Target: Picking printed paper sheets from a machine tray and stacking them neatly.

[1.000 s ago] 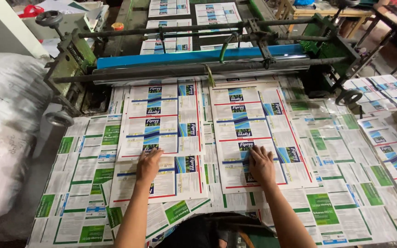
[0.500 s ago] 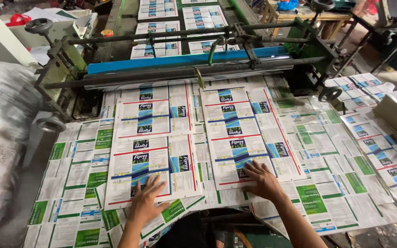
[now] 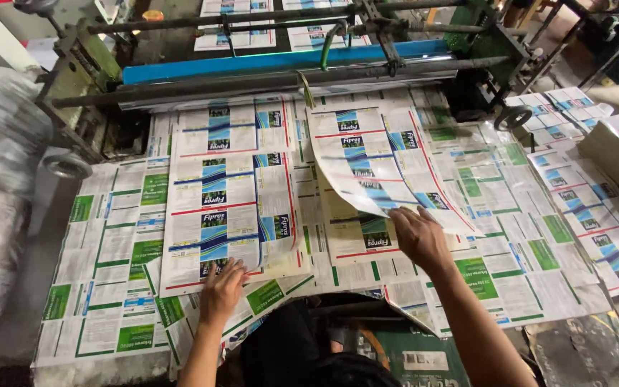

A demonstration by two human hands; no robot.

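Right now the lifted printed sheet (image 3: 377, 154) curls up off the right-hand stack, its near left corner peeled away from the sheets beneath, its far edge close under the blue roller bar (image 3: 281, 61). It looks thin, light and floppy, with a glossy face that is probably slick, so it would likely bend or crease if gripped hard; the near edge or a corner seems the sensible place to take it. The right hand (image 3: 419, 236) sits at that near edge, palm down, fingers closed on or under the sheet's rim, though the exact pinch is hidden beneath the hand. Its forearm runs in from the near right. To the left, the left stack of printed sheets (image 3: 231, 193) lies flat, and the left hand (image 3: 221, 290) rests on its near edge with fingers spread and pressed flat, holding nothing. Both stacks lie on a surface (image 3: 109, 287) papered over with green-and-white printed sheets. Beyond them stands the dark green machine frame (image 3: 87, 54), and more blue-and-red sheets (image 3: 596, 215) are laid out at the far right.
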